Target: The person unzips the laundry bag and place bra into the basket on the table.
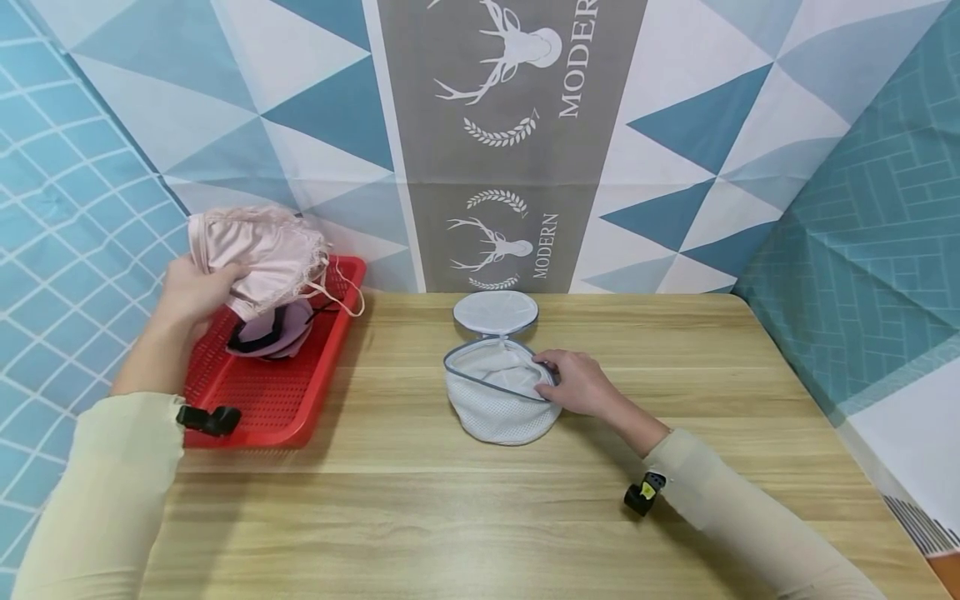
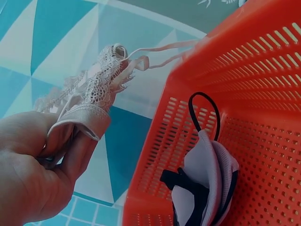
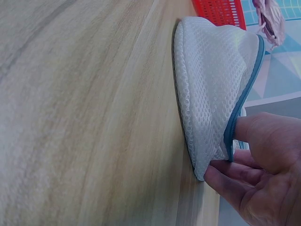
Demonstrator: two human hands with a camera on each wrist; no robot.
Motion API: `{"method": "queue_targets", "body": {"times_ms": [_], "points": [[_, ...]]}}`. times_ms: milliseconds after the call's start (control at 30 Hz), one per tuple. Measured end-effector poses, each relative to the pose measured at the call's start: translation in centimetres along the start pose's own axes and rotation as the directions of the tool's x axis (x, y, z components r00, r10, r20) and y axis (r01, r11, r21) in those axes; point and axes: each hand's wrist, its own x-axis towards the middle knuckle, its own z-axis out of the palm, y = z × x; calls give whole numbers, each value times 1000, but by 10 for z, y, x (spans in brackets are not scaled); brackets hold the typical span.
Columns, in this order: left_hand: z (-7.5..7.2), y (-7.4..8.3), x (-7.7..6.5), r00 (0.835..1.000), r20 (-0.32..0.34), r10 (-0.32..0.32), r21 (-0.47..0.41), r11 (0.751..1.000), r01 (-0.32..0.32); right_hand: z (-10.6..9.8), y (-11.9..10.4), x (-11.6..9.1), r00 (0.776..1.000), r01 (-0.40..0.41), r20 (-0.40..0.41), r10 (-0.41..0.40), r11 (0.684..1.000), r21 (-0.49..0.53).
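Observation:
My left hand [image 1: 193,290] grips a pale pink lace bra [image 1: 262,250] by one side and holds it up over the back of the red basket [image 1: 313,387]. Thin straps dangle from the bra's right end. In the left wrist view its lace edge [image 2: 99,77] bunches beyond my fingers. A white mesh laundry bag [image 1: 498,417] with blue-grey zipper trim stands on the table, its round lid [image 1: 495,312] folded back. My right hand [image 1: 576,382] pinches the bag's right rim, thumb inside and fingers outside, as the right wrist view shows along the mesh wall [image 3: 211,80].
Inside the basket lies a lilac bra [image 2: 211,169] with black straps, against the back part. The basket sits at the left of the wooden table [image 1: 480,517]. Patterned cloth [image 1: 510,242] hangs along the table's back edge and both sides.

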Motion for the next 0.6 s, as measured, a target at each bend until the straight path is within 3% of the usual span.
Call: {"method": "queue_targets", "body": {"times_ms": [600], "points": [[-8,-23,13,996,-25,-88,63,994,90,-1,0,-1,1000,-2,-12,2,1000,-6]]}}
